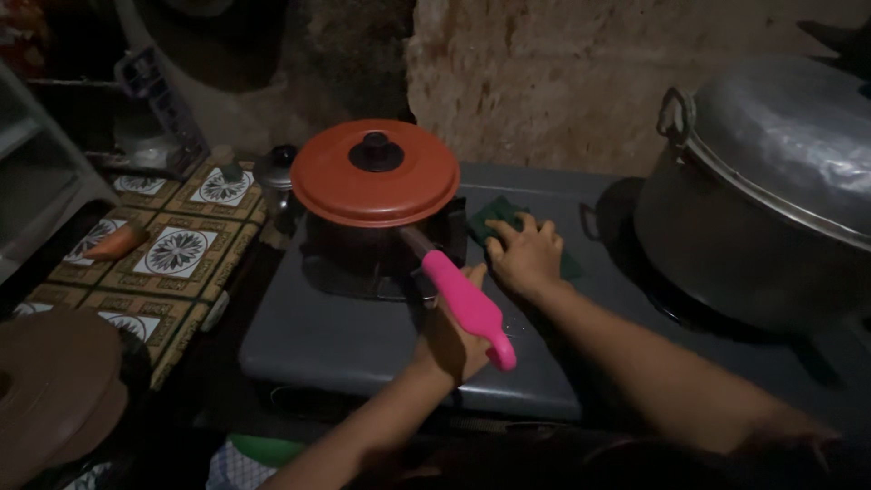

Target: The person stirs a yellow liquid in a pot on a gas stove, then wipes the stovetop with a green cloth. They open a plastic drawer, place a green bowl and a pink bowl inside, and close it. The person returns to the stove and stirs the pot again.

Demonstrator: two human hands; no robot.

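Left hand (451,338), nearest the cam, wraps the pink handle (470,308) of a pot (363,245) w/ an orange lid (375,172) on the grey stove (345,336). Right hand (524,256) lies flat, fingers spread, pressing a green pad (494,216) onto the stove top, just beside the pot; big metal pot (753,200) at right.

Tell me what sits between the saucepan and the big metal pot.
In the head view, the right hand presses a green pad on the stove top between the saucepan and the big pot.
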